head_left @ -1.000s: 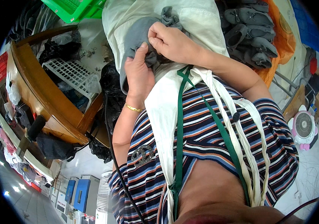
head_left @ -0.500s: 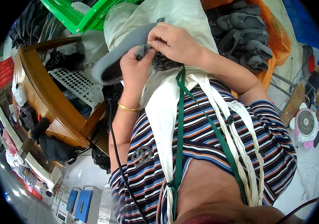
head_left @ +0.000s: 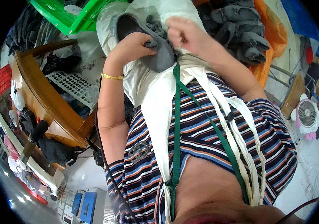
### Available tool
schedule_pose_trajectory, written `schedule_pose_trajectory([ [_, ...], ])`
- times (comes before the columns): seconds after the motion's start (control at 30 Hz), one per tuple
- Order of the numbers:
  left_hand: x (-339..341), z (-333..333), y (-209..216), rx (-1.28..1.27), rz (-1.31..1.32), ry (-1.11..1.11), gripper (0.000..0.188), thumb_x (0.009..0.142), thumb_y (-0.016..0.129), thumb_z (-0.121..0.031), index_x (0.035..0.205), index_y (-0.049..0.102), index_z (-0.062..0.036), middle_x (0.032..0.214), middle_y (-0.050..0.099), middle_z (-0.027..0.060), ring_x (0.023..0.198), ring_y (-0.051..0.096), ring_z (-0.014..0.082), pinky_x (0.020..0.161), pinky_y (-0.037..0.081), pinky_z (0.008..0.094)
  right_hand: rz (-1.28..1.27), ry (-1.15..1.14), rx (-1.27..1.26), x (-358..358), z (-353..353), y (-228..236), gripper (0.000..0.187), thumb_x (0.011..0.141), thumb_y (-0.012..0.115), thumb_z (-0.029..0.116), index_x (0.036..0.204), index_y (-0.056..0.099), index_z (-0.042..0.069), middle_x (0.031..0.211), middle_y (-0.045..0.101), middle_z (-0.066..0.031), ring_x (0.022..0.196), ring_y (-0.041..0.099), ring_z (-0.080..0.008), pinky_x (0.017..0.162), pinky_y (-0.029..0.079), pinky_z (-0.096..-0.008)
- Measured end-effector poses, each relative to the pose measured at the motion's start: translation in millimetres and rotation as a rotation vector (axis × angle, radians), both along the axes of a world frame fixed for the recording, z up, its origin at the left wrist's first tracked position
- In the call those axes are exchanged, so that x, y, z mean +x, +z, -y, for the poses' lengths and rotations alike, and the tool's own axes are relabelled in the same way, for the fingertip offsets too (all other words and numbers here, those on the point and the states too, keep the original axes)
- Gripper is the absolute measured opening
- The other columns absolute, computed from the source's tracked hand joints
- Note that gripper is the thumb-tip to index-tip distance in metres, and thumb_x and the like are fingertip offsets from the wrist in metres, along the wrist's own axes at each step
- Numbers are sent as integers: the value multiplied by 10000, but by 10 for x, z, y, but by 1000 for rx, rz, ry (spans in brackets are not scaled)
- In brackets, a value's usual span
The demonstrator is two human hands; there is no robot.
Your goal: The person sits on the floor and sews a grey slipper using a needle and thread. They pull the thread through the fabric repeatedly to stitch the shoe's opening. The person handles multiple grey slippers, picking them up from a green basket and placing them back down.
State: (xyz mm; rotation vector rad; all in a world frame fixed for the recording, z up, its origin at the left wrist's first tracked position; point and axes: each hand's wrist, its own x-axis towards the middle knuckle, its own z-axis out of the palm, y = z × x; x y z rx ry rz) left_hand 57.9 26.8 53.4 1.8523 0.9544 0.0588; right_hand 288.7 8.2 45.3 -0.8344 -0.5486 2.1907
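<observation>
Left hand (head_left: 133, 48) and right hand (head_left: 189, 35) are held apart: a gray shoe (head_left: 162, 58) is clasped at its upper by the left, presumably for steadiness over the pale-clothed lap (head_left: 181, 10); just right of the shoe, the right is raised and blurred; whether anything is pinched cannot be told.

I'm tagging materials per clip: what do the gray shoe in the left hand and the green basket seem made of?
Gray shoe: matte fabric, perhaps felt or suede; its surface shows no shine.
Green basket: probably molded plastic, slightly glossy, judging by its smooth, evenly colored rim.
</observation>
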Motion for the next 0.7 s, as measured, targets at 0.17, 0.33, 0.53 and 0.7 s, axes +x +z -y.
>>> schedule_pose_trajectory([
  [0.17, 88, 133, 51, 27, 18, 99, 338, 730, 777, -208, 848, 596, 52, 780, 600, 209, 725, 564, 377, 649, 447, 413, -103, -189, 84, 359, -233, -308, 126, 993, 551, 191, 984, 562, 66, 694, 550, -3, 589, 540, -116, 547, 449, -256],
  [0.33, 132, 328, 278, 339, -149, 103, 263, 758, 770, -189, 898, 643, -6, 840, 604, 143, 780, 575, 317, 685, 459, 374, 580, -26, 731, -38, 16, -70, 247, 953, 633, 284, 1016, 629, 45, 797, 561, -11, 703, 560, -133, 647, 481, -273],
  [0.53, 213, 731, 288, 827, -159, 273, 190, 795, 720, -141, 948, 654, -50, 943, 664, 92, 903, 626, 311, 794, 483, 424, 823, 263, 1042, -50, 85, 93, 220, 925, 665, 236, 937, 624, 21, 831, 602, -55, 730, 535, -115, 650, 452, -263],
  [0.7, 212, 807, 74, 856, -39, 423, 256, 812, 696, -90, 1043, 600, -38, 918, 630, 129, 884, 596, 346, 795, 463, 422, 705, 137, 904, -124, 63, -171, 196, 988, 584, 196, 979, 630, 6, 815, 595, 10, 714, 500, -76, 661, 427, -230],
])
